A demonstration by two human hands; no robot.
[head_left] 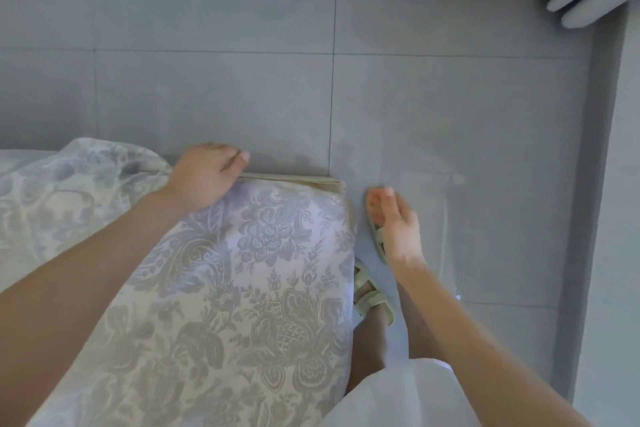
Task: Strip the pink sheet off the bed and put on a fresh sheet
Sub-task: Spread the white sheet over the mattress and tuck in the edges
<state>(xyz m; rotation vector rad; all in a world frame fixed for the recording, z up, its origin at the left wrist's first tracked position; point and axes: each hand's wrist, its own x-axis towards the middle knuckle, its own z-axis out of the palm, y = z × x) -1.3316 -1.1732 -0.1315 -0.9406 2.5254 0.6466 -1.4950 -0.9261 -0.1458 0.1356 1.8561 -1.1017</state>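
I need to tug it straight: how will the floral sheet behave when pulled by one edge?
Probably floppy: the sheet bunches in soft folds at the left. Likely light, as it lies thin over the mattress corner. Its smooth, faintly shiny weave may slide, so the left hand might need a firm hold.

pale lilac floral damask sheet [242,270], grey tiled floor [415,97], cream sandals [370,291]

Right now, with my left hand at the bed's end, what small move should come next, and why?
Probably bring the right hand to the corner and tug the pale floral-patterned sheet down over it: a strip of beige mattress edge shows bare there, the left hand rests at the sheet's edge, and the right hand holds nothing.
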